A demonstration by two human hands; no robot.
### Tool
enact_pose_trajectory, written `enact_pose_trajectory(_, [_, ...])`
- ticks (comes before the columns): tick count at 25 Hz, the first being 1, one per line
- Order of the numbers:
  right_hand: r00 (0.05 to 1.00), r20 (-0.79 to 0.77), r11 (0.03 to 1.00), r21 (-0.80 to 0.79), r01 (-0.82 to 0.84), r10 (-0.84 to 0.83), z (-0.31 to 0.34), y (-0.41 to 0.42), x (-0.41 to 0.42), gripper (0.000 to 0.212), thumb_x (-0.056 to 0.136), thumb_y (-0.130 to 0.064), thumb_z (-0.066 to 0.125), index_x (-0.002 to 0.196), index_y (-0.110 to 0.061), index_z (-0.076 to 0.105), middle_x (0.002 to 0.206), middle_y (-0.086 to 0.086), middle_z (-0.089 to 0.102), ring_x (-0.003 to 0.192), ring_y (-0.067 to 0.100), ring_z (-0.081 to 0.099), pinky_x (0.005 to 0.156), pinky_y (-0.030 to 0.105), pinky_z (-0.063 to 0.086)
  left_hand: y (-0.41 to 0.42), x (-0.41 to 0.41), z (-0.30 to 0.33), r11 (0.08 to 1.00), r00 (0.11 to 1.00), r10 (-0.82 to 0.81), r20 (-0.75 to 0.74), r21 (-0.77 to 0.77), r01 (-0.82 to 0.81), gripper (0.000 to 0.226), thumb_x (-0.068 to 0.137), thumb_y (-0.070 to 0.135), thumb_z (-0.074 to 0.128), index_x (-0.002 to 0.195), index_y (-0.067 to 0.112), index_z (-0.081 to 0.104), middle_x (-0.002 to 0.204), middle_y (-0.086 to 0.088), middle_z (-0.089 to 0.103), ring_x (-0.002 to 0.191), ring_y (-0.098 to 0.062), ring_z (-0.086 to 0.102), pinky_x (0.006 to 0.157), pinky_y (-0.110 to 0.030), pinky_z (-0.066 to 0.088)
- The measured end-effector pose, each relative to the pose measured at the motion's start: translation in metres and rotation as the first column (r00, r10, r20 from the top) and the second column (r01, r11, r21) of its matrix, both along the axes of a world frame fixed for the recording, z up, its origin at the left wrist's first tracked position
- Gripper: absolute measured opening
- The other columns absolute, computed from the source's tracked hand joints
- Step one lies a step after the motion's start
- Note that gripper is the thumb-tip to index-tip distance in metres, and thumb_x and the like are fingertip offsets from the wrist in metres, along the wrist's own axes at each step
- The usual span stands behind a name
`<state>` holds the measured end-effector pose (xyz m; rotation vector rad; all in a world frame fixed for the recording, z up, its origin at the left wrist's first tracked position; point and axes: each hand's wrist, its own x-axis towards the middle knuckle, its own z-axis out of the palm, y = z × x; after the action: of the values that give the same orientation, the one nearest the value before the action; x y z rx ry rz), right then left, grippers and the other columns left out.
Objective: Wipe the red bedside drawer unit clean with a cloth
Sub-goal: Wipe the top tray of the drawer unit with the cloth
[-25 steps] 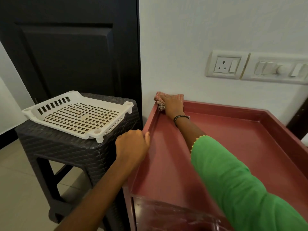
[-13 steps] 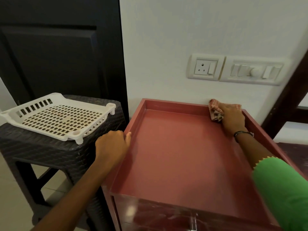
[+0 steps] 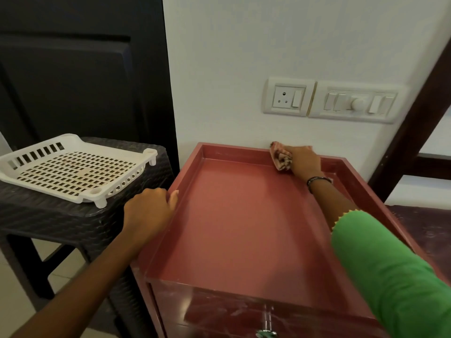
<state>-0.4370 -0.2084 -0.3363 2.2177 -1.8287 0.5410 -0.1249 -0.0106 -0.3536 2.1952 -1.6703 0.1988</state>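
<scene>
R hand [image 3: 301,162] clutches cloth [image 3: 280,158] at unit [image 3: 234,228] back rim — L hand [image 3: 148,211] grips left rim.

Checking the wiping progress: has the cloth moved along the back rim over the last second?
Yes. The cloth under the right hand went from the unit's far-left corner rightward along the back rim, now below the wall socket.

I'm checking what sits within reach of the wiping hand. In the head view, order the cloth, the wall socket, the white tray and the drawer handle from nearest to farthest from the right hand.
1. Cloth, held in the right hand at the back rim.
2. Wall socket, above it.
3. White tray, far left on the stool.
4. Drawer handle, at the front; too close to the tray to call.
</scene>
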Motion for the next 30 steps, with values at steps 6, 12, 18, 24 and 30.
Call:
enact_pose_trajectory(6, [0.977,-0.063,0.978,0.009,0.207,-0.206,0.001,0.003,-0.093,0.024,0.094,-0.019,0.051,0.112,-0.018,0.067,0.102,0.02,0.066,0.097,0.04,0.061,0.082,0.042,0.049,-0.001,0.001,-0.002,1.0,1.0,0.008,0.015,-0.011,-0.008,0.049,0.101,0.046,0.032,0.073,0.015,0.059,0.061,0.001,0.054,0.053,-0.014,0.052,0.049,-0.024,0.032])
enact_pose_trajectory(12, [0.929,-0.233,0.953,0.027,0.301,-0.287,0.01,-0.01,-0.075,0.023,0.095,-0.019,0.046,0.101,-0.011,0.066,0.102,0.011,0.067,0.096,0.032,0.063,0.085,0.037,0.045,-0.001,0.0,0.0,1.0,0.999,0.021,0.029,-0.001,-0.021,0.049,0.101,0.044,0.033,0.074,0.014,0.059,0.061,0.002,0.052,0.051,-0.011,0.046,0.047,-0.025,0.027])
enact_pose_trajectory(18, [0.91,-0.256,0.908,0.186,0.377,-0.326,0.031,-0.004,-0.134,0.028,0.095,-0.022,0.049,0.112,-0.005,0.062,0.115,0.018,0.063,0.107,0.036,0.06,0.091,0.041,0.05,-0.001,-0.001,-0.001,1.0,1.0,0.019,0.019,-0.01,-0.018,0.048,0.101,0.045,0.033,0.075,0.014,0.06,0.061,0.002,0.053,0.051,-0.01,0.047,0.047,-0.024,0.026])
enact_pose_trajectory(24, [0.931,-0.35,0.942,0.266,0.202,-0.101,0.035,0.06,-0.124,0.032,0.093,-0.034,0.054,0.123,-0.025,0.06,0.117,0.012,0.066,0.107,0.031,0.061,0.089,0.036,0.047,0.002,-0.001,-0.001,1.0,1.0,0.003,-0.014,-0.007,-0.003,0.049,0.101,0.044,0.033,0.077,0.013,0.062,0.061,0.0,0.052,0.051,-0.012,0.048,0.047,-0.024,0.028])
enact_pose_trajectory(30, [0.974,-0.223,0.958,0.265,0.109,-0.049,0.033,0.171,-0.14,0.059,0.082,-0.008,0.057,0.135,-0.032,0.051,0.13,0.004,0.061,0.115,0.029,0.058,0.086,0.033,0.045,0.0,0.0,0.0,1.0,1.0,-0.003,-0.013,-0.006,0.003,0.049,0.102,0.043,0.032,0.078,0.012,0.061,0.061,0.001,0.049,0.051,-0.011,0.044,0.047,-0.024,0.026])
